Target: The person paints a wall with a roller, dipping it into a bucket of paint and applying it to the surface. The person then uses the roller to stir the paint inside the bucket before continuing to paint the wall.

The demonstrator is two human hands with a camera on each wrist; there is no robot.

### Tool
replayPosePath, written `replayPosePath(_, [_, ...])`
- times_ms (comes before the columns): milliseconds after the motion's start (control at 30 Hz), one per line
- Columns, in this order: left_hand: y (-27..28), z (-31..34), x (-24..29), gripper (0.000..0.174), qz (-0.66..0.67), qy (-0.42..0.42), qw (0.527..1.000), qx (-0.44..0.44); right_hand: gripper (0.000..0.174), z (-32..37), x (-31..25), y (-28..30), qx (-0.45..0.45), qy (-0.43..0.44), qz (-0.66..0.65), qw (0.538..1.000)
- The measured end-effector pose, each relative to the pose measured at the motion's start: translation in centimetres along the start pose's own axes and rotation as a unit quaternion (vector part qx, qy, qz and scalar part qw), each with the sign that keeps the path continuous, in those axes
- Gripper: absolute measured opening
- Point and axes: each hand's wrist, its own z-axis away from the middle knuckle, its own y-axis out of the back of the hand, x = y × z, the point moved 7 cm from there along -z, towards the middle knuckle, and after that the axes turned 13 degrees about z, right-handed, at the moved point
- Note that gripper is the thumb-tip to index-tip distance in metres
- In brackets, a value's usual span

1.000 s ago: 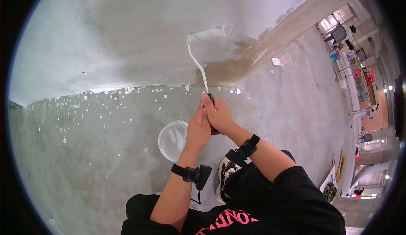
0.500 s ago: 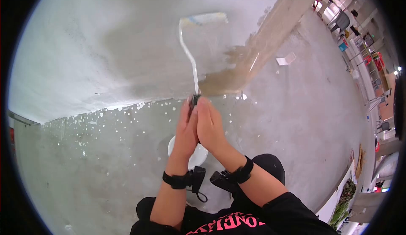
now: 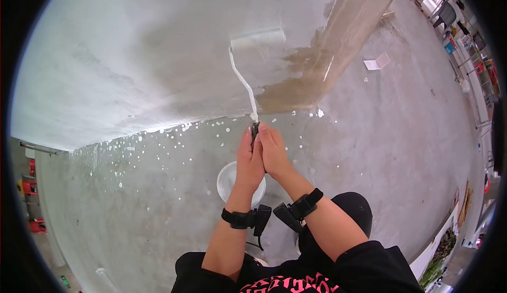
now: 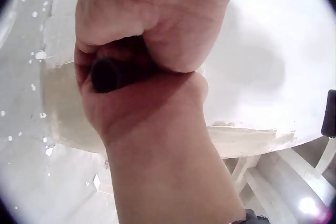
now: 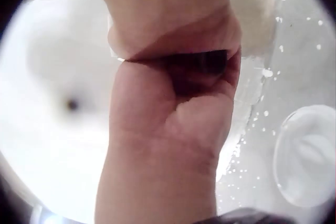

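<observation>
Both hands grip the dark handle (image 3: 255,130) of a paint roller (image 3: 259,39). The left hand (image 3: 250,158) and right hand (image 3: 274,151) are pressed together around it, hiding most of the handle in the head view. From the handle a paint-coated bent rod runs up to the roller sleeve, which lies against the lower part of the wall (image 3: 174,39). The handle's round butt end (image 4: 106,75) shows between the palms in the left wrist view. White paint covers much of the wall, while a brown strip (image 3: 296,90) borders it at right.
A white bucket (image 3: 226,179) stands on the floor behind the left hand, partly hidden by it. White paint spots dot the floor (image 3: 158,198) along the wall's base. A folded white card (image 3: 376,62) lies to the right; chairs and shelves stand farther off.
The roller has moved up the wall and then back down a little, with both hands keeping hold of its handle. The head view has shifted, bringing red things into sight at left.
</observation>
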Motion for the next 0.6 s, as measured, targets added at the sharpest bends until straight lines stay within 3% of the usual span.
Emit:
replayPosePath(300, [1.1, 1.4, -8.5, 0.036, 0.071, 0.123, 0.989, 0.030, 0.037, 0.8, 7.9, 1.7, 0.011, -0.101, 0.030, 0.994])
replayPosePath(400, [2.0, 2.1, -10.6, 0.032, 0.085, 0.159, 0.982, 0.057, 0.038, 1.8, 10.1, 1.6, 0.016, -0.171, 0.022, 0.985])
replayPosePath(467, [2.5, 2.3, -12.3, 0.028, 0.091, 0.231, 0.967, 0.064, 0.045, 2.3, 11.6, 2.0, 0.039, -0.268, 0.036, 0.962])
replayPosePath(500, [2.5, 2.4, -12.1, 0.028, 0.091, 0.232, 0.966, 0.063, 0.045, 2.3, 11.3, 1.9, 0.040, -0.268, 0.036, 0.962])
replayPosePath(567, [2.6, 2.7, -11.6, 0.026, 0.173, 0.241, 0.952, 0.077, 0.052, 2.4, 10.4, 1.8, 0.030, -0.269, 0.184, 0.945])
replayPosePath(600, [2.9, 2.9, -10.8, 0.026, 0.172, 0.244, 0.951, 0.077, 0.052, 2.5, 10.2, 1.6, 0.030, -0.272, 0.184, 0.944])
